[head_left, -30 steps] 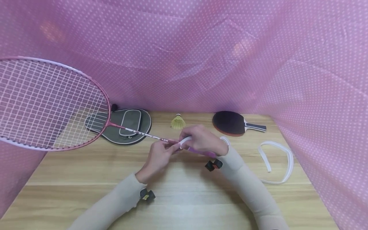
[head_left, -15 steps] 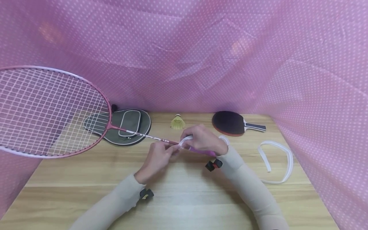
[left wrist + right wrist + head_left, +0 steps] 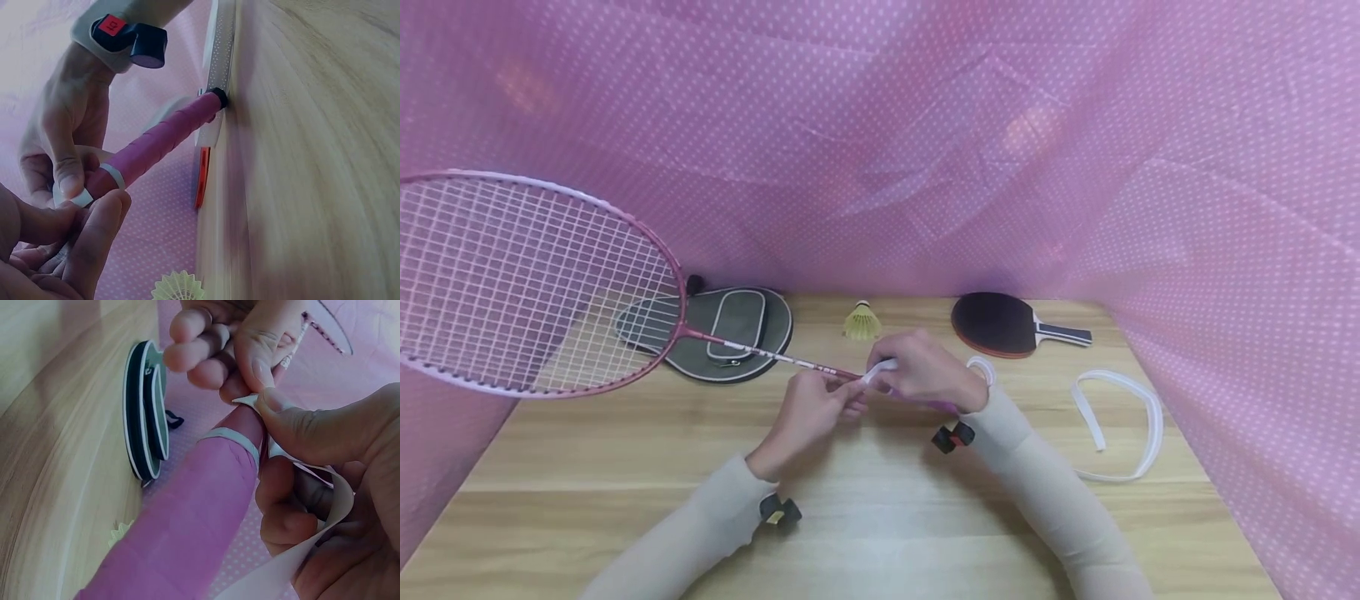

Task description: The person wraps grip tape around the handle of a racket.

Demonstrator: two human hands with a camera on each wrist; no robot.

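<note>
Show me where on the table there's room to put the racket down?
The wide bare wood of the table nearest the person, in front of both sleeves, looks freest. The back edge is crowded: grey case, shuttlecock and paddle. The loose white strip fills the right side.

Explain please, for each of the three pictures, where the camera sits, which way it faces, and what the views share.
Head: on the person's head, looking forward and down at the table; both sleeves, left hand and right hand show.
Left wrist: looks along the racket handle; both hands show.
Right wrist: looks up the handle toward the grey case; both hands show.
Shared: all see the white tape at the handle.
</note>
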